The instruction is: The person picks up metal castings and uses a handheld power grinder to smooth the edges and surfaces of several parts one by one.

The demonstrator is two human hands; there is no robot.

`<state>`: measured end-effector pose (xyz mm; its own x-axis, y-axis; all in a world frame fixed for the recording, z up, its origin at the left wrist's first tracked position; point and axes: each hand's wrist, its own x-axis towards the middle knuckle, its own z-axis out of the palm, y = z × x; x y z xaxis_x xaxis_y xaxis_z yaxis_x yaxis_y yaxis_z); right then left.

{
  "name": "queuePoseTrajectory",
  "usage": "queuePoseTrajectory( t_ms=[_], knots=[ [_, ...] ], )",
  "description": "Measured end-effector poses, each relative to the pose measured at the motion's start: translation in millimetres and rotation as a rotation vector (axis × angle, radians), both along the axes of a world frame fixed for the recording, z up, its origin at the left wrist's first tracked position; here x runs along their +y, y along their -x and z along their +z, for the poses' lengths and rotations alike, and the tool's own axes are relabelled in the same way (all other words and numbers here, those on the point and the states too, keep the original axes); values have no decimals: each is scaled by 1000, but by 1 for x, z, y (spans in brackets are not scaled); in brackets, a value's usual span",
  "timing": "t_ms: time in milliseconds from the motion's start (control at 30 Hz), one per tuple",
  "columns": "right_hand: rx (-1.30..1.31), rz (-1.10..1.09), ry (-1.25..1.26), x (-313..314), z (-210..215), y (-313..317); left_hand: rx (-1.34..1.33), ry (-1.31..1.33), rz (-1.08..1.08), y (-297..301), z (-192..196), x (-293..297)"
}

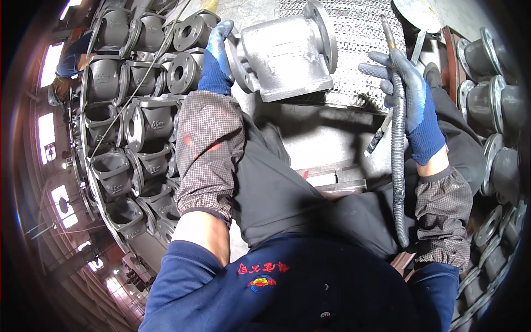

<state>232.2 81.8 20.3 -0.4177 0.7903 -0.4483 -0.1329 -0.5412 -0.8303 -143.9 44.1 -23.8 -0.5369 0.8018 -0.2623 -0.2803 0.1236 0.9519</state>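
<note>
A grey cast-metal valve body [285,52] with round flanges sits tilted on a work surface in front of me. My left hand [219,58], in a blue coated glove, is closed on its left flange. My right hand [412,83], gloved alike, holds a ribbed flexible-shaft tool [397,149] in the crook of the thumb. Its fingers are partly spread to the left. The tool's slim metal tip points away from me, to the right of the valve body and apart from it. The ribbed shaft runs down beside my right forearm toward my lap.
Under the valve body lies a rough metal mesh surface [362,52]. A thin dark-handled tool [378,134] hangs near my right hand. Rows of grey valve bodies [152,122] stand at left, more flanged castings [482,105] at right. A pale round disc [418,14] is far right. Another person's sleeve [69,62] shows far left.
</note>
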Motion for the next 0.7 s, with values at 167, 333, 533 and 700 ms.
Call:
queuePoseTrajectory(
  t_ms=[167,333,533,700],
  knots=[
    [28,7,-20,-3,0,-6,-70,70,71,-32,27,0],
    [115,-11,-11,-9,3,-8,-139,44,36,-36,29,4],
    [87,63,-24,-18,23,-20,-302,15,-36,-18,8,5],
    [36,4,-111,-24,26,-27,-253,44,41,-32,4,7]
  ],
)
